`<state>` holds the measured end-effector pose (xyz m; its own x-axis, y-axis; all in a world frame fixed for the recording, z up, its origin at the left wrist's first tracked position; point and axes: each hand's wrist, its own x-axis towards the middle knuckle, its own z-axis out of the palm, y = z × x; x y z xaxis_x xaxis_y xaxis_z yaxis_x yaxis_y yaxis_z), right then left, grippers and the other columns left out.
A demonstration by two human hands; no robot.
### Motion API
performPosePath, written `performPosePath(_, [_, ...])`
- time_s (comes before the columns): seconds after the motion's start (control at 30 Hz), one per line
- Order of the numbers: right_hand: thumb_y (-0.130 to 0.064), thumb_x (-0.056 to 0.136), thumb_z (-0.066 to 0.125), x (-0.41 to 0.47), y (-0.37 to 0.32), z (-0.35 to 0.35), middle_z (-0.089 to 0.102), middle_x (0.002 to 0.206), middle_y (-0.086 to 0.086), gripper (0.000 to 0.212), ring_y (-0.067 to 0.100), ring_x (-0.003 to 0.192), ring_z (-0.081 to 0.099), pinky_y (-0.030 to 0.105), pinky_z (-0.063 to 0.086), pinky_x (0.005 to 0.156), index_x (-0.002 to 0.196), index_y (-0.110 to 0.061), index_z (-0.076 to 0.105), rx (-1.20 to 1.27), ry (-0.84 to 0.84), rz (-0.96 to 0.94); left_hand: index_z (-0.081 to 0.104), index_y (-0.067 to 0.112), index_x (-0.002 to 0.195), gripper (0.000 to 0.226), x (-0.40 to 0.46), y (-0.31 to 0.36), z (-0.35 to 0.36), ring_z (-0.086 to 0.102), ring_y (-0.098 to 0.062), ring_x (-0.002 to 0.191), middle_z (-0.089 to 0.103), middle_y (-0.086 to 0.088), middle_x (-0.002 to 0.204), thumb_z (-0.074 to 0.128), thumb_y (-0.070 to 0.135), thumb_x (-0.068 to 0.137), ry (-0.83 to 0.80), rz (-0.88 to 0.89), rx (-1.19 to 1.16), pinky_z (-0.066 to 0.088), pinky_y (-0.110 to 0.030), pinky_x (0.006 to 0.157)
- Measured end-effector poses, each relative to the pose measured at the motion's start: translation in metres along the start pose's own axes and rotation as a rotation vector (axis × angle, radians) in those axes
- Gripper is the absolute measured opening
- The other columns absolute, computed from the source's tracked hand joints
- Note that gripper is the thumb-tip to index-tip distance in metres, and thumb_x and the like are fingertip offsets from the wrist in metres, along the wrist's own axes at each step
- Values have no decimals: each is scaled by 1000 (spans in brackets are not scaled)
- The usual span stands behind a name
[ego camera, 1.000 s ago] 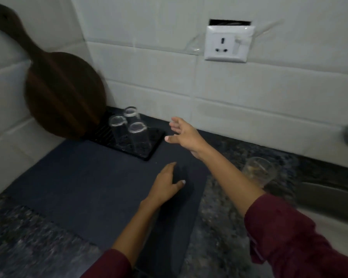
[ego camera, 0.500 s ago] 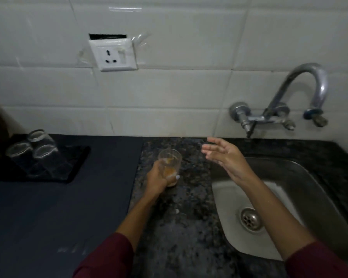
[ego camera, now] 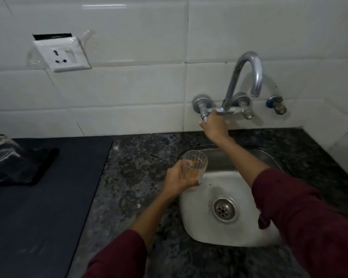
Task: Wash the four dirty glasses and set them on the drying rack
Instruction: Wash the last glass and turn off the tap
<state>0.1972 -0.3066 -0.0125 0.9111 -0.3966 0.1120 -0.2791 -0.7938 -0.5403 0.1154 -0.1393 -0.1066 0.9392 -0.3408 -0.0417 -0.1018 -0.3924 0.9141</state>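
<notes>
My left hand (ego camera: 178, 180) grips a clear glass (ego camera: 195, 164) with orange residue inside, held upright over the left rim of the steel sink (ego camera: 225, 233). My right hand (ego camera: 214, 125) is closed on the left tap handle (ego camera: 203, 114) of the wall faucet (ego camera: 247, 77); no water is visible at the spout. At the far left, clear glasses (ego camera: 0, 149) stand upside down on the black drying rack (ego camera: 42, 167), partly cut off by the frame edge.
A dark blue mat (ego camera: 38, 217) covers the counter left of the speckled granite (ego camera: 137, 177). A white wall socket (ego camera: 62, 55) sits on the tiled wall. A second valve (ego camera: 276, 104) sticks out right of the faucet. The sink drain (ego camera: 224, 209) is bare.
The view swung right from the rack to the sink. My left hand picked up the dirty glass and carried it to the sink; my right hand rose and closed on the tap handle.
</notes>
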Motion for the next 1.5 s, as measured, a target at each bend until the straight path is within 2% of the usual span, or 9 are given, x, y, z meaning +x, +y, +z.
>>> performPosePath(0.3, [-20,99,24,1,7,-5,60,112,25,45,39,98,59,45,47,77,143,-10,21,-158,-26,-225,59,25,109,74,8,-6,24,65,-12,99,68,4,107,81,56,45,7,-31,47,54,-33,86])
performPosePath(0.4, [-28,98,38,-17,17,-14,53,128,22,57,38,111,55,46,46,89,147,-9,14,-30,-131,-199,59,23,112,71,13,-3,31,64,-11,99,67,6,107,84,48,51,-30,-6,65,52,-27,84])
performPosePath(0.57, [-16,93,50,-85,70,-28,68,112,16,28,29,105,61,34,43,94,110,-2,67,91,-38,-384,60,24,108,60,27,9,50,62,-7,92,66,10,99,90,32,57,-135,56,113,46,-9,71])
performPosePath(0.67, [-35,87,43,-112,104,-35,72,82,7,39,24,83,63,34,45,84,86,-11,74,-14,-137,-442,63,28,106,58,35,18,64,62,-5,91,68,11,99,91,26,55,-212,53,89,44,-4,65])
performPosePath(0.87, [-27,89,56,-116,127,-39,67,89,10,18,21,84,61,35,48,75,92,-14,68,-20,-280,-310,63,37,99,56,50,25,77,65,-6,93,70,11,98,90,26,51,-307,80,-43,52,-16,77])
performPosePath(1.0, [-19,86,63,-106,113,-31,71,76,1,12,11,75,63,22,48,72,82,-17,74,405,-79,-12,62,22,109,59,51,14,74,65,-15,96,69,1,104,89,18,57,-170,10,-357,54,-28,80])
performPosePath(1.1, [-17,87,63,-103,106,-25,73,80,3,17,13,78,66,39,54,90,76,-26,72,760,-87,133,66,16,93,30,48,13,75,66,-20,81,71,-6,91,79,17,65,-43,-125,-671,55,-26,64])
performPosePath(1.3, [-13,89,60,-108,129,-29,73,105,4,17,6,98,67,23,52,87,105,-12,65,326,-374,-342,63,14,116,54,69,15,56,65,-24,88,66,-13,111,73,43,72,-270,-549,-818,53,-33,66])
performPosePath(1.5, [-12,83,65,-99,96,-30,70,100,21,7,32,88,64,27,46,55,87,-17,68,1007,-288,188,60,18,97,12,62,27,83,62,-21,74,64,-9,90,63,20,86,38,-316,-1105,51,-37,69])
